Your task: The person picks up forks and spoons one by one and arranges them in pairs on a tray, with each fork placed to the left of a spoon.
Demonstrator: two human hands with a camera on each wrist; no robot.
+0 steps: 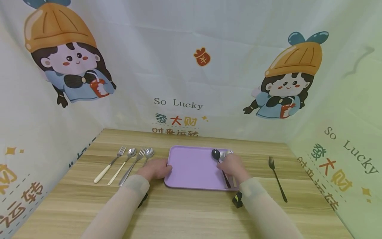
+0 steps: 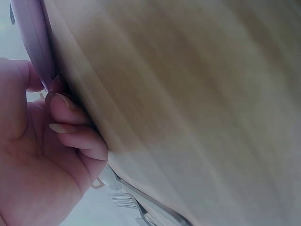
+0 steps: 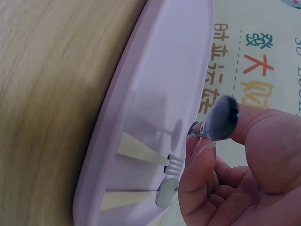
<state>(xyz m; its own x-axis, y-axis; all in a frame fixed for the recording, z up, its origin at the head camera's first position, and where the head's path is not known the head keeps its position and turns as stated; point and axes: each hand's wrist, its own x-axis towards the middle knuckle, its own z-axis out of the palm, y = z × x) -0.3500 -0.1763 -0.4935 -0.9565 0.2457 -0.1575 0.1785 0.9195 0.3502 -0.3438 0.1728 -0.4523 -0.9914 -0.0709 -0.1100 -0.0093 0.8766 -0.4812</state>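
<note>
My left hand [image 1: 155, 169] grips the left rim of a lilac tray [image 1: 191, 169], thumb above and curled fingers beneath in the left wrist view. Over the tray's right part, my right hand [image 1: 235, 166] pinches a black spoon [image 1: 216, 154] by its handle between thumb and fingers. The handle's dark end [image 3: 223, 117] points toward the right wrist camera, and a shadow falls on the tray below. Beside it on the tray lie a cream-handled fork [image 3: 141, 149] and a cream-handled spoon [image 3: 131, 198], partly hidden by my right hand in the head view.
Left of the tray lie a cream-handled fork [image 1: 102, 173], a cream-handled spoon [image 1: 117, 173], a silver fork [image 1: 129, 171] and a silver spoon [image 1: 149, 152]. A black fork [image 1: 277, 179] lies on the right. Printed cloth [image 1: 232, 86] hangs around the wooden table [image 1: 191, 212].
</note>
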